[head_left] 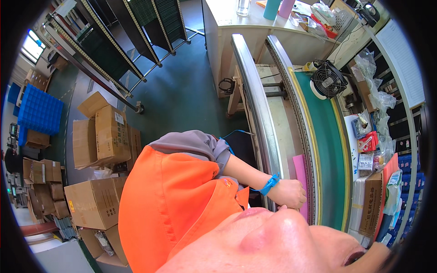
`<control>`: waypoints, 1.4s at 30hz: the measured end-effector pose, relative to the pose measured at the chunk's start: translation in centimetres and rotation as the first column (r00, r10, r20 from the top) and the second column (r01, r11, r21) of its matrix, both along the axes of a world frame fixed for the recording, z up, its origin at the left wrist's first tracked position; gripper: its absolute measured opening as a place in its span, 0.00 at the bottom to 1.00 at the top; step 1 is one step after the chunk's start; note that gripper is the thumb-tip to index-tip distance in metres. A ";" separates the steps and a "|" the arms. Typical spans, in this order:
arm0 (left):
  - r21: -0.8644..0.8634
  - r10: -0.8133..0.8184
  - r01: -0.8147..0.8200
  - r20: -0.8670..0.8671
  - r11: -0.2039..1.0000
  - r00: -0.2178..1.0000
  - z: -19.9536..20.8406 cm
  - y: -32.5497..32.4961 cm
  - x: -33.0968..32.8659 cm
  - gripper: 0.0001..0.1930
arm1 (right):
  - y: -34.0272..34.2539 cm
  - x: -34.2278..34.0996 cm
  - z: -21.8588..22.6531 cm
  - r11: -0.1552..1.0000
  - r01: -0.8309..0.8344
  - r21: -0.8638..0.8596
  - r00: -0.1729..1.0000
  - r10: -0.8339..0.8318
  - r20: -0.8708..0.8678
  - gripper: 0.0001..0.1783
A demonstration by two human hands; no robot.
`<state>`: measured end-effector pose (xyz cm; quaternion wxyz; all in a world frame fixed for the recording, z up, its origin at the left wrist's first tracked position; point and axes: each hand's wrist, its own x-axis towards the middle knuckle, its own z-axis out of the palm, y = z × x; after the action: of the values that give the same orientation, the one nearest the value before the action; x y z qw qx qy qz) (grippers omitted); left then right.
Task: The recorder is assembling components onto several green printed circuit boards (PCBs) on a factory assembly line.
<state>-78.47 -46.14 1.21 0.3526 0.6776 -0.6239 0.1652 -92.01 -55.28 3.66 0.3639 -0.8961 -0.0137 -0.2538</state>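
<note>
Observation from the head view, which sits at a steep tilt; much of the lower frame is blocked by the wearer's own orange vest (173, 204).

Right hand (287, 193): fingers curled inward, knuckles up, resting at the near edge of the line. I see no item inside the curl, but the palm side is hidden. A blue wrist strap (271, 184) sits just behind the hand on the forearm.

Left hand: not visible.

Item at the hand: a pink strip (300, 175) lies along the line, touching the hand on its far side and running away from the fingers. Just beyond the strip is the green conveyor belt (328, 150); on the near side of the hand is a curved metal rail (255, 109).

Surroundings: a small black fan (327, 79) stands well ahead of the hand at the belt's edge. Small packets and cartons (369, 150) are stacked past the belt, across from the hand. Cardboard boxes (104, 136) sit well behind the arm on the floor.

Assessment of progress: I judge the work at the strip to be at its opening stage. The hand has made contact, yet the strip lies flat and in line with the belt, not lifted or shifted. I can confirm no finished step; grasping and handling remain outstanding.
</note>
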 end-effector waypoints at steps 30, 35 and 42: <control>0.009 -0.018 0.018 -0.012 1.000 1.000 -0.1 0.0 0.2 0.10 | -0.6 0.3 -0.7 0.995 0.018 -0.097 1.000 -0.020 -0.022 0.17; 0.032 -0.028 0.029 -0.030 0.999 0.999 0.1 0.2 -0.1 0.09 | -0.9 -0.2 -0.5 0.999 0.000 -0.042 0.997 -0.003 -0.078 0.17; 0.005 -0.089 0.089 -0.028 0.996 0.996 0.9 -0.4 0.5 0.10 | -1.0 0.3 0.4 0.998 -0.015 -0.060 0.997 0.020 0.069 0.06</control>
<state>-77.99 -46.55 2.08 0.3660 0.6525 -0.6491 0.1378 -91.71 -56.27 4.06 0.3387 -0.8970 -0.0417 -0.2810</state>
